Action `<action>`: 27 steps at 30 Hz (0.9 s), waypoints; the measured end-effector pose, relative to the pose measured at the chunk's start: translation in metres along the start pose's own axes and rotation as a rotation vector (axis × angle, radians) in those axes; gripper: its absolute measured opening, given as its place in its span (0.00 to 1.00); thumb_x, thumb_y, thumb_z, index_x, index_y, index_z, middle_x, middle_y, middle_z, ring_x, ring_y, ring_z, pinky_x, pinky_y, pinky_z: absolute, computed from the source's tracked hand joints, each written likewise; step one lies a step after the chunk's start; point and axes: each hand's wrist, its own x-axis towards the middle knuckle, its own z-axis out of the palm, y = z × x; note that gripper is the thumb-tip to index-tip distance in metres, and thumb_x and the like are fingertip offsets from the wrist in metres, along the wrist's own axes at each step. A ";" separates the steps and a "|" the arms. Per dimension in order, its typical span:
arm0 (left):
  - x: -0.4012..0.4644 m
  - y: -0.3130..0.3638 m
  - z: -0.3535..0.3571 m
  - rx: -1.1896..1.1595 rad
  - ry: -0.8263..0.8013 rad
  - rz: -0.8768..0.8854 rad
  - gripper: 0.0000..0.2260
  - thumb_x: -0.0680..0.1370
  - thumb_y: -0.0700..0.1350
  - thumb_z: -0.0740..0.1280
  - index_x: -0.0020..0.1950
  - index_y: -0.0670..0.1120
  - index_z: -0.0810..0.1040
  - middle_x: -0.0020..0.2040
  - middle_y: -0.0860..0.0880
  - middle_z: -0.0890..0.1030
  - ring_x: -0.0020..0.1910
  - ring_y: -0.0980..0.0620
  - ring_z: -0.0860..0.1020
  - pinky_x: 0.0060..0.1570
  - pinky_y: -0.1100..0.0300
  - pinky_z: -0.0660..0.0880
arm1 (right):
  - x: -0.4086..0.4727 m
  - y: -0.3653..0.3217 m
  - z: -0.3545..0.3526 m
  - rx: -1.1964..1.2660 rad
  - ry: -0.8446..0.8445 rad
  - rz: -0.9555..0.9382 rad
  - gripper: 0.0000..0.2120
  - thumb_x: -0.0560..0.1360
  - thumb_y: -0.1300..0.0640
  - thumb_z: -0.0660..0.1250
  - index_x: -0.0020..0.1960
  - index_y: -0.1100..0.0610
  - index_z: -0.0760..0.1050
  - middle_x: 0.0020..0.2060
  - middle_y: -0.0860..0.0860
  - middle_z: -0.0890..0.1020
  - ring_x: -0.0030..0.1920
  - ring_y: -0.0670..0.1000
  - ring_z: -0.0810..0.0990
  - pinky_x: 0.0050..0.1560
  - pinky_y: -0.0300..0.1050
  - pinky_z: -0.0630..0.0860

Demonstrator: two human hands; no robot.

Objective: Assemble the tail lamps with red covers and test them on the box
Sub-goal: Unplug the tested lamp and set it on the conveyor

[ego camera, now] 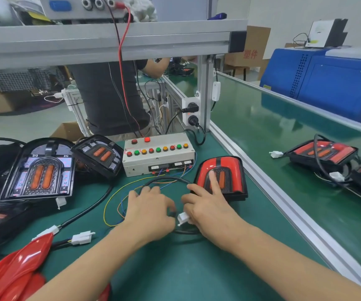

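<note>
I see both hands lowered in front of the test box. My left hand curls, pinching a dark plug; my right hand pinches the white connector, forefinger extended. The red-covered tail lamp lies right of the box.

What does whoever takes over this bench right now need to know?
Left hand pinches the cable end; right hand holds the white plug; the two not visibly mated.
Covered lamp sits right of the test box, on the mat.
Uncovered lamps lie left; spare red covers near left.
Done: one lamp covered.
Left: join plug, test it, cover the others.
</note>
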 end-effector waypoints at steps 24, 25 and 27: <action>0.023 0.032 -0.035 -1.036 0.490 0.019 0.13 0.76 0.37 0.64 0.59 0.47 0.81 0.41 0.54 0.83 0.37 0.55 0.74 0.47 0.55 0.74 | -0.027 0.059 -0.011 1.859 0.102 1.029 0.14 0.77 0.56 0.66 0.61 0.61 0.75 0.53 0.57 0.83 0.54 0.58 0.82 0.54 0.48 0.78; 0.022 0.049 -0.034 -1.003 0.497 0.076 0.12 0.77 0.38 0.64 0.58 0.45 0.80 0.46 0.49 0.83 0.43 0.53 0.77 0.53 0.53 0.75 | -0.028 0.057 -0.012 1.860 0.110 1.019 0.16 0.77 0.55 0.65 0.62 0.61 0.75 0.53 0.57 0.83 0.54 0.57 0.82 0.54 0.47 0.78; 0.022 0.078 -0.028 -0.902 0.464 0.152 0.10 0.79 0.41 0.62 0.58 0.44 0.79 0.51 0.46 0.81 0.52 0.47 0.77 0.56 0.51 0.72 | -0.029 0.054 -0.012 1.863 0.122 0.982 0.17 0.79 0.50 0.63 0.63 0.59 0.75 0.52 0.54 0.84 0.53 0.55 0.82 0.55 0.48 0.76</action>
